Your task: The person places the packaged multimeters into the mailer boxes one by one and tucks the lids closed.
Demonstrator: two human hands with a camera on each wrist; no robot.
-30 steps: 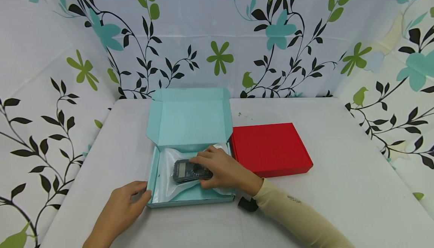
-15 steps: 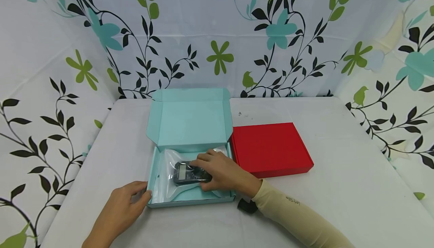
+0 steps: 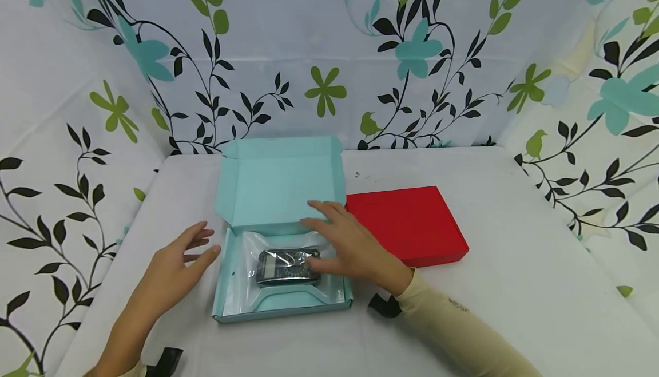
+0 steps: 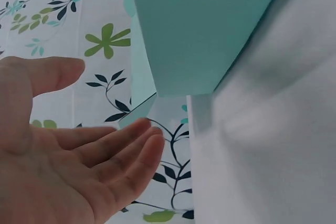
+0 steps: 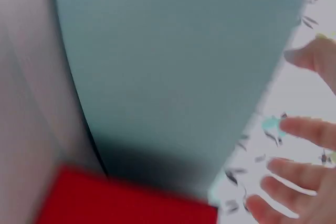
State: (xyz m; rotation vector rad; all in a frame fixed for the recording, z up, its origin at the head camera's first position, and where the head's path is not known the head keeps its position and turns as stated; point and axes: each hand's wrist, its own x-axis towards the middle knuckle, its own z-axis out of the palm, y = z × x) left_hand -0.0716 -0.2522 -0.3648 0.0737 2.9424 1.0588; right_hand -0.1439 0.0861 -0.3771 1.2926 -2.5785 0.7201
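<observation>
A black digital multimeter (image 3: 288,266) in a clear plastic bag (image 3: 252,251) lies inside the light-blue cardboard box (image 3: 329,304), whose lid (image 3: 278,182) stands raised at the back. My right hand (image 3: 355,245) hovers over the box's right side with fingers spread; its thumb overlaps the meter's right end in the head view. Left of the box, my left hand (image 3: 172,268) is apart from it, fingers extended and holding nothing. In the left wrist view that hand (image 4: 79,156) shows its palm beside the box's side wall (image 4: 199,35). The right wrist view has the other hand's fingers (image 5: 299,177) loosely extended.
A closed red box (image 3: 407,225) sits right of the light-blue one, close to its side. White cloth covers the table (image 3: 494,308). A leaf-patterned curtain (image 3: 288,34) hangs behind and along both sides. Black wrist straps (image 3: 385,306) show near the sleeves.
My right hand has let go of the multimeter and lifted up and back. My left hand has left the box's left edge and moved up. The view has shifted slightly.
</observation>
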